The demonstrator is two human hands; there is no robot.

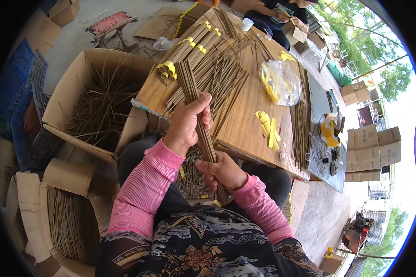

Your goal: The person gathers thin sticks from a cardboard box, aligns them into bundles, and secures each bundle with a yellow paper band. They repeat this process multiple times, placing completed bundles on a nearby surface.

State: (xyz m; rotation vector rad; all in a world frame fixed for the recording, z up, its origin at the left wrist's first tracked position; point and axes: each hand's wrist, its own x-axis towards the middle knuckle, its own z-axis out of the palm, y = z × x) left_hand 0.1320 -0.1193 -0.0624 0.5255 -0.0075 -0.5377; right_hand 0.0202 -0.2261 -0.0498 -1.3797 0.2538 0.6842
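A long bundle of thin brown sticks (pixel 187 76) slants across my front over the table's near edge. My left hand (pixel 188 122) is wrapped round its middle, thumb uppermost. Lower down, my right hand (pixel 224 171) closes on the same bundle near its bottom end. Beyond the hands, loose brown sticks (pixel 222 74) lie spread on the wooden table (pixel 245 108). Bundles with yellow bands (pixel 187 46) are piled at the table's left side. Yellow strips (pixel 269 129) rest to the right, near a clear plastic bag (pixel 282 83) holding more yellow pieces.
At left stands a large cardboard box (pixel 62 99) full of tangled sticks; a smaller carton (pixel 69 175) below it holds straight ones. A dark board (pixel 316 138) adjoins the table's right side. Across the table sits another person (pixel 286 14). Cartons (pixel 367 150) are stacked at right.
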